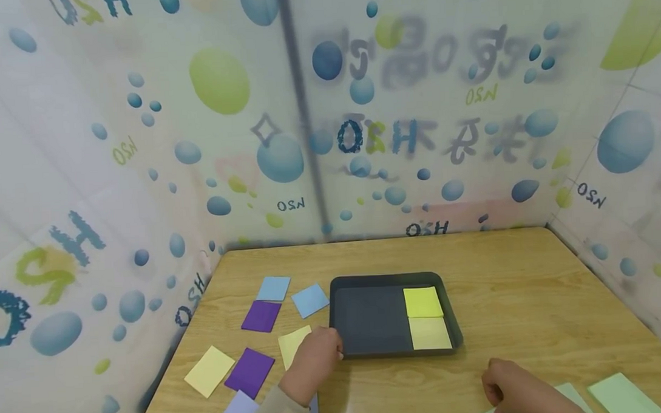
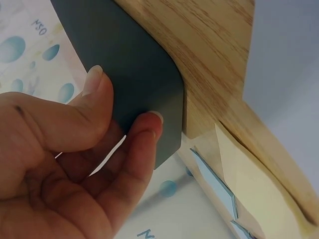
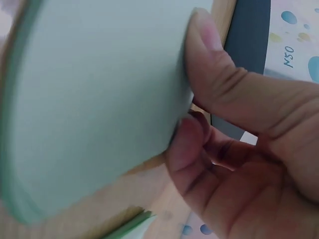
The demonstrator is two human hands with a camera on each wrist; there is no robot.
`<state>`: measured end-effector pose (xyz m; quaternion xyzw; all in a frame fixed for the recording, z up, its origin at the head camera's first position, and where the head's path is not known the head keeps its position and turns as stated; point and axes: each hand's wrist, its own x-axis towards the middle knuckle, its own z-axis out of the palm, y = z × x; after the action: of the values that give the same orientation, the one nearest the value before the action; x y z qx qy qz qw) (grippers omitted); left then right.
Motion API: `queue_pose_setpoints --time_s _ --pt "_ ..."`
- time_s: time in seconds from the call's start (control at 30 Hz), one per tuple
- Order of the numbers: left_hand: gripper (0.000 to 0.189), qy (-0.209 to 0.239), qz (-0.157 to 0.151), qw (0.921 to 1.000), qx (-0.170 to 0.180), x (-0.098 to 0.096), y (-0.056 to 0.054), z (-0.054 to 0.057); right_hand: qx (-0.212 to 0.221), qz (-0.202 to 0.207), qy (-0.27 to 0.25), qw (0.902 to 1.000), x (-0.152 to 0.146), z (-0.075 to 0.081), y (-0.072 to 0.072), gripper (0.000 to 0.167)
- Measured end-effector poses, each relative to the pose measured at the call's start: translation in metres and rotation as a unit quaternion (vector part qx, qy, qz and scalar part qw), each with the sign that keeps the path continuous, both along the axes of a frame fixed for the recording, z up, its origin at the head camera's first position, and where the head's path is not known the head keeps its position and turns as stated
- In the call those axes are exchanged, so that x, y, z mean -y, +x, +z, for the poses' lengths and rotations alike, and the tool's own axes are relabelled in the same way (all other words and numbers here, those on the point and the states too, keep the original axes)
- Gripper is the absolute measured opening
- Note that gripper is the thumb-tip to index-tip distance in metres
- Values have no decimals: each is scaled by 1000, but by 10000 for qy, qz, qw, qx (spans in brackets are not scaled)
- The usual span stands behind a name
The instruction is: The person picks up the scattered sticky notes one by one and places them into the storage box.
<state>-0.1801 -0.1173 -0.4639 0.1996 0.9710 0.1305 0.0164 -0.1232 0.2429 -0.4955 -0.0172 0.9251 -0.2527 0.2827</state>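
Note:
My left hand (image 1: 318, 356) is at the near left corner of a dark tray (image 1: 368, 353). In the left wrist view, its curled fingers and thumb hold the tray's outer wall (image 2: 149, 74) near the rounded corner. Inside the tray, against its right side, lie a bright yellow sticky note pad (image 1: 423, 302) and a pale yellow one (image 1: 430, 333), edge to edge. My right hand (image 1: 525, 389), at the front right, pinches a light green sticky note pad (image 3: 99, 99) at its edge between thumb and fingers. Another light green pad (image 1: 624, 394) lies to its right.
Left of the tray lie two light blue pads (image 1: 274, 288), two purple pads (image 1: 261, 316), pale yellow pads (image 1: 209, 371) and lavender pads (image 1: 236, 410). One pale yellow pad (image 1: 293, 343) is partly behind my left hand. A patterned curtain (image 1: 373, 168) encloses the wooden table (image 1: 508, 285).

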Motion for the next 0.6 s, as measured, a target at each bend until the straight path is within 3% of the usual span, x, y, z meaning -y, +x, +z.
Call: queue_pose_setpoints --time_s 0.47,0.6 --pt "14 -25 27 10000 -62 -1 1 2 -425 484 -719 9953 -19 14 -5 32" --pt "13 -19 25 10000 -31 -1 1 2 -750 850 -1129 9871 -28 22 -7 32"
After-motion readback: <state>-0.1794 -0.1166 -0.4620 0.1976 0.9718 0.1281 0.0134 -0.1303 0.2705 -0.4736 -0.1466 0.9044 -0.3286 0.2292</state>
